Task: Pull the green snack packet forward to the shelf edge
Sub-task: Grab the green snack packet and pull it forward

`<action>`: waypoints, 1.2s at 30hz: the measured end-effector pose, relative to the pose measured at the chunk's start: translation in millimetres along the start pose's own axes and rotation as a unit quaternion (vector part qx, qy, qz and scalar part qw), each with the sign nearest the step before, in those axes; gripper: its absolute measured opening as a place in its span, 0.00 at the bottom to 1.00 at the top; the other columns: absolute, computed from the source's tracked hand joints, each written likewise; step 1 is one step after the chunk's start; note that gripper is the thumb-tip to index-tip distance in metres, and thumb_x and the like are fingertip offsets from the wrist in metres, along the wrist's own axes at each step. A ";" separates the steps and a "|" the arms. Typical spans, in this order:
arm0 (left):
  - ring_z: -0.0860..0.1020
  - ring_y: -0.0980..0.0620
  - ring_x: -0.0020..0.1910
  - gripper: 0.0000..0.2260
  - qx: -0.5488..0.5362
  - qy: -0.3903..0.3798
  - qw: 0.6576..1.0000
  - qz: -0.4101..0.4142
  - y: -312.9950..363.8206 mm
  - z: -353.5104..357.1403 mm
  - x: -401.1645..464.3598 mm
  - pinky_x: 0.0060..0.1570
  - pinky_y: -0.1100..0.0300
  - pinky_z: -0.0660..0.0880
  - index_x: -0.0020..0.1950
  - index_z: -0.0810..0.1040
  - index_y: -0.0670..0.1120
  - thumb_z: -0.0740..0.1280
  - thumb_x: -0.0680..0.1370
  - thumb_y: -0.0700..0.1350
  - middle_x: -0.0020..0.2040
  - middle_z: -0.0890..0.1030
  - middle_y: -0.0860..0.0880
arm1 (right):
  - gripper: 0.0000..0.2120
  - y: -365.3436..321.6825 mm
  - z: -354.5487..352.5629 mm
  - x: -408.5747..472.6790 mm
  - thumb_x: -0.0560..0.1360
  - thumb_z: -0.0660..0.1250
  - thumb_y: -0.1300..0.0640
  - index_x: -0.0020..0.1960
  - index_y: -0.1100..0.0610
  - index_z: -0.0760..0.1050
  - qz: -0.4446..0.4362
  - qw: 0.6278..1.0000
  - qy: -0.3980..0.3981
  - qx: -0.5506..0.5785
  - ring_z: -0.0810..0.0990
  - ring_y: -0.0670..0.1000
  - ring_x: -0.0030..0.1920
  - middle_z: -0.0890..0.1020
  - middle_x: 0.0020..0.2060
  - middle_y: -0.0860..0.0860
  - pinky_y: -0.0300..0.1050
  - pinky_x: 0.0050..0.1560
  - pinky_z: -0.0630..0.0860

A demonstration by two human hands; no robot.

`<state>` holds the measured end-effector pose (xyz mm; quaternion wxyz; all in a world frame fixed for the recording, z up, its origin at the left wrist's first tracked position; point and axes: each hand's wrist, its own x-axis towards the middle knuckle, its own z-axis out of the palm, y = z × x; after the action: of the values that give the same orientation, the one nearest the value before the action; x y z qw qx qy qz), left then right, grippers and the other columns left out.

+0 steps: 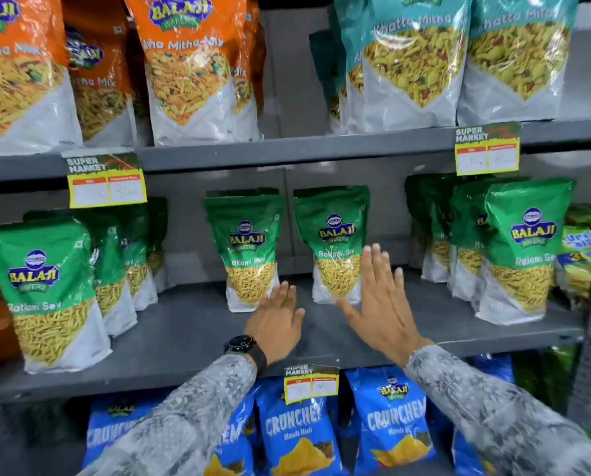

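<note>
Two green Ratlami Sev snack packets stand upright and set back in the middle of the grey middle shelf (191, 341): one on the left (244, 249) and one on the right (335, 245). My left hand (278, 321), with a black watch at the wrist, hovers open just in front of the left packet's bottom corner. My right hand (379, 304) is raised with fingers spread, overlapping the lower right of the right packet. Neither hand grips anything.
More green packets stand near the shelf edge at left (47, 290) and right (520, 252). Orange (187, 63) and teal (410, 60) packets fill the shelf above. Blue Crunchem bags (297, 438) sit below. Yellow price tags (107, 182) hang from the shelf edges.
</note>
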<state>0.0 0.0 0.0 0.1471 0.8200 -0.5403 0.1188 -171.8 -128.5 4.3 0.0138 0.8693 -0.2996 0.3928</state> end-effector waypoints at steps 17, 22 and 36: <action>0.69 0.43 0.69 0.16 -0.036 -0.088 0.994 -0.057 -19.9 50.3 39.8 0.71 0.48 0.64 0.61 0.73 0.41 0.51 0.82 0.48 0.67 0.73 0.41 | 0.71 -13.4 112.2 82.1 0.61 0.84 0.39 0.83 0.65 0.39 0.348 0.887 0.072 0.296 0.48 0.62 0.84 0.49 0.84 0.62 0.61 0.83 0.49; 0.63 0.44 0.75 0.19 -0.026 -0.093 0.994 -0.040 -21.9 52.6 41.3 0.76 0.49 0.58 0.68 0.70 0.42 0.51 0.82 0.49 0.75 0.67 0.41 | 0.72 -14.4 123.2 94.6 0.59 0.84 0.38 0.83 0.63 0.41 0.348 0.883 0.112 0.294 0.50 0.59 0.84 0.54 0.84 0.60 0.64 0.82 0.48; 0.63 0.45 0.75 0.20 -0.012 -0.100 0.994 -0.036 -23.1 51.1 39.5 0.76 0.51 0.57 0.70 0.68 0.42 0.50 0.82 0.48 0.75 0.67 0.42 | 0.64 -15.6 131.7 87.8 0.64 0.84 0.45 0.83 0.65 0.47 0.317 0.892 0.139 0.291 0.62 0.64 0.79 0.62 0.79 0.63 0.57 0.80 0.58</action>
<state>38.4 -43.9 -36.1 0.1069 0.8448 -0.5237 0.0244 -29.6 -194.7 -22.7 -0.3235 0.6297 -0.4270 0.5626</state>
